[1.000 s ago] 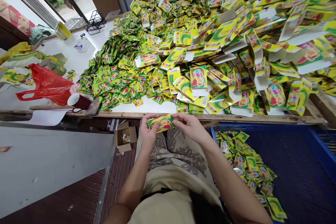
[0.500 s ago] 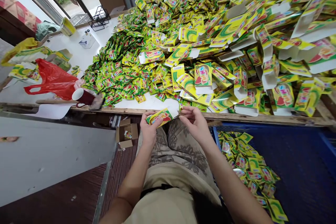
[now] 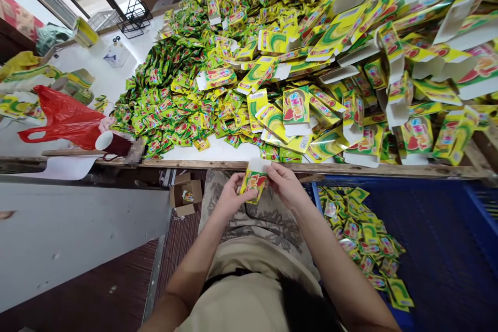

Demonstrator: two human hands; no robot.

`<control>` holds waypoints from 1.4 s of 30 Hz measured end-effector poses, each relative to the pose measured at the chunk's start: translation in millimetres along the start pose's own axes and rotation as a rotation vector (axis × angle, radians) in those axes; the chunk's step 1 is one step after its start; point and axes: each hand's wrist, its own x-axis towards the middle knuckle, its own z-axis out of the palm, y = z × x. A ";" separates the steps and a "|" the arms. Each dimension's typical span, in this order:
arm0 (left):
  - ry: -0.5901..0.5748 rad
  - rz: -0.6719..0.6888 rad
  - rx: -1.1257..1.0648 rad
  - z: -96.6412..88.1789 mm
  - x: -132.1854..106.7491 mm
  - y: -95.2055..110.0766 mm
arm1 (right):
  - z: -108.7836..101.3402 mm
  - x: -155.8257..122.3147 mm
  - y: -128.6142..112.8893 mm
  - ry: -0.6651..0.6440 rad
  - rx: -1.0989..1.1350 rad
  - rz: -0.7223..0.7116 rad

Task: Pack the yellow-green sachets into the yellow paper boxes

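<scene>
Over my lap, my left hand [image 3: 232, 197] grips a small yellow-green carton [image 3: 254, 182] with a watermelon picture on its front. The carton stands tilted, with a white flap raised at its upper end. My right hand [image 3: 287, 185] pinches the flap's right edge between thumb and fingers; whether a sachet is inside the carton is hidden. Just beyond the hands, small green sachets [image 3: 163, 109] lie heaped on the white table [image 3: 187, 153]. Many similar cartons [image 3: 296, 109], several with flaps open, are piled to their right.
Filled-looking cartons [image 3: 371, 233] lie in a blue crate [image 3: 436, 249] at lower right. A red plastic bag [image 3: 64, 119] and a dark mug [image 3: 116, 143] sit on the table's left. A brown cardboard box [image 3: 187, 194] is below the table's wooden edge [image 3: 218, 165].
The carton has turned from lying sideways to more upright and moved right, closer to my body. My right hand has come from beside the open end onto the flap. The view shifted slightly.
</scene>
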 end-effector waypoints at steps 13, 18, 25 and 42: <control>-0.068 -0.064 0.059 2.9 -24.3 -14.7 | -14.1 -19.0 11.2 -0.272 0.075 0.302; -0.039 -0.119 0.068 5.6 -42.5 -36.9 | -17.8 -30.6 18.0 -0.349 0.191 0.484; 0.085 0.050 0.097 3.9 -79.5 -57.4 | -17.3 -52.1 57.2 -0.372 0.259 0.660; -0.030 0.022 0.347 -20.4 -68.4 -53.3 | -14.0 -60.0 44.8 -0.379 -0.261 0.175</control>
